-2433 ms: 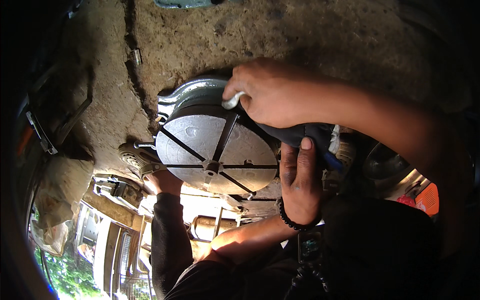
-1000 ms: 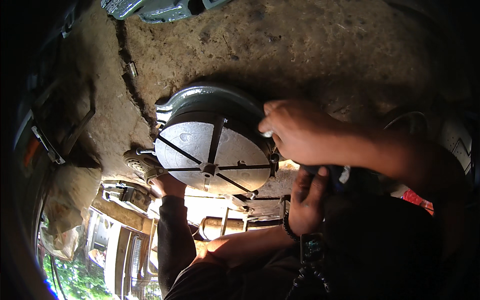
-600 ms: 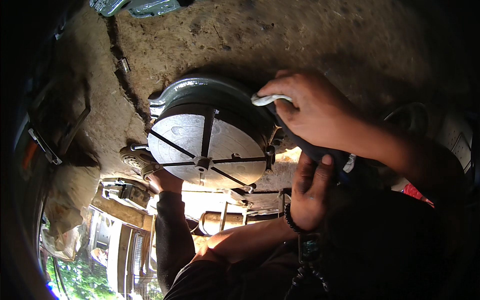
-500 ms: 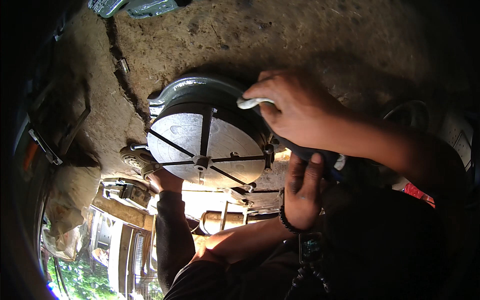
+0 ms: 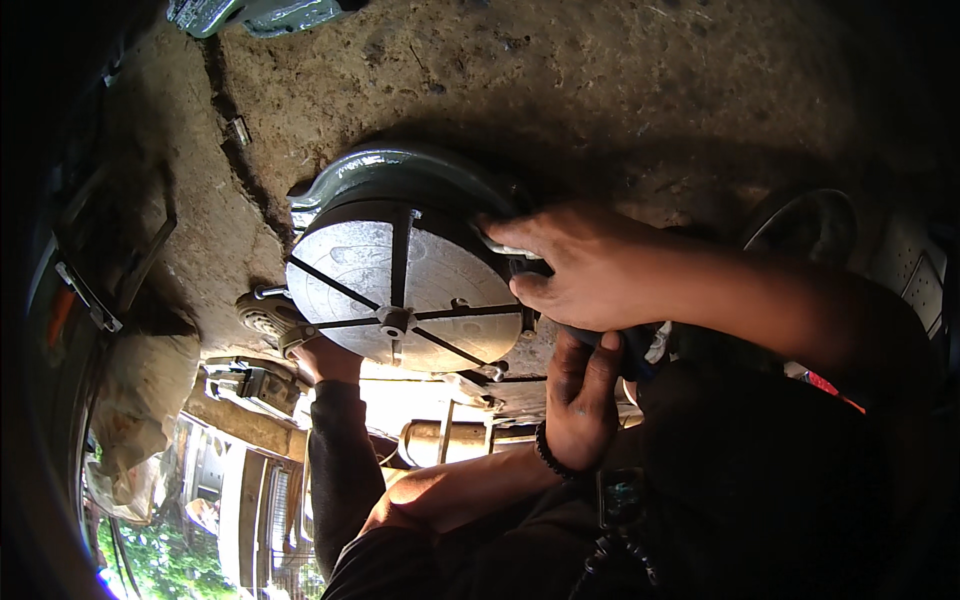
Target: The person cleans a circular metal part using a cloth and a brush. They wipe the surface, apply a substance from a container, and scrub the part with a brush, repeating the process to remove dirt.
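Observation:
A rotary table with a round, slotted silver face (image 5: 440, 260) stands tilted on the floor, its curved grey-green base (image 5: 400, 165) behind the face. At the right side of its rim, my right hand (image 5: 585, 260) is closed on a whitish rag (image 5: 505, 247). Lower down, my left hand (image 5: 580, 395), with a dark beaded bracelet on the wrist, is closed on a dark thing (image 5: 632, 350) that looks like cloth. That dark thing runs up beneath my right hand. Its full shape is hidden by my hands and by shadow.
A foot in a clog (image 5: 268, 318) rests close to the plate's left edge. Rough, cracked concrete floor (image 5: 620, 90) stretches beyond. A shiny grey-green piece (image 5: 290, 15) lies at the top left, plastic bags (image 5: 140, 400) at the left, and a wheel-like ring (image 5: 815, 220) at the right.
My right hand has moved down and in against the plate's right rim with the rag. My left hand has shifted slightly left. The view has shifted a little.

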A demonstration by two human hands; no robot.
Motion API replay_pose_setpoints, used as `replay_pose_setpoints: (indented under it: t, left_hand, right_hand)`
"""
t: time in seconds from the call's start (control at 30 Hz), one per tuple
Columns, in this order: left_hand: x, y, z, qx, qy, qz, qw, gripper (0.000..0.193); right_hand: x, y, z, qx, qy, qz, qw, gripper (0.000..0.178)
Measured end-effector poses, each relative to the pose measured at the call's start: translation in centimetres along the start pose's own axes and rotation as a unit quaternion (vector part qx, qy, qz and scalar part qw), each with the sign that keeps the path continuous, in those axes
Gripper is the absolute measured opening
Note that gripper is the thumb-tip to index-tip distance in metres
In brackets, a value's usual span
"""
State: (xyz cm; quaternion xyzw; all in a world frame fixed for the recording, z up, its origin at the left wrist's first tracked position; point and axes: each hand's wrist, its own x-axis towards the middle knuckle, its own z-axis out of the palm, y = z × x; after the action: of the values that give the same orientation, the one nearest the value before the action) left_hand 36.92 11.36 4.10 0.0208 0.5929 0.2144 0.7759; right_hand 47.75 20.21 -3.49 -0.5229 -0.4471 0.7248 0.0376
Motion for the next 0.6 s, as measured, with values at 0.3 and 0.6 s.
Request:
replay_pose_setpoints:
  t: [0.3,0.6]
  left_hand:
    - [-2.3,-0.1,-0.3,0.079,-0.081,-0.061,0.992,0.028]
    - [0.0,1.7,0.1,0.057,-0.03,0.084,0.994,0.029]
  right_hand:
    - [-3.1,2.5,0.6,0.117,-0.078,0.057,0.988,0.042]
    - [-0.1,-1.4,-1.1,0.129,0.034,-0.044,0.99,0.041]
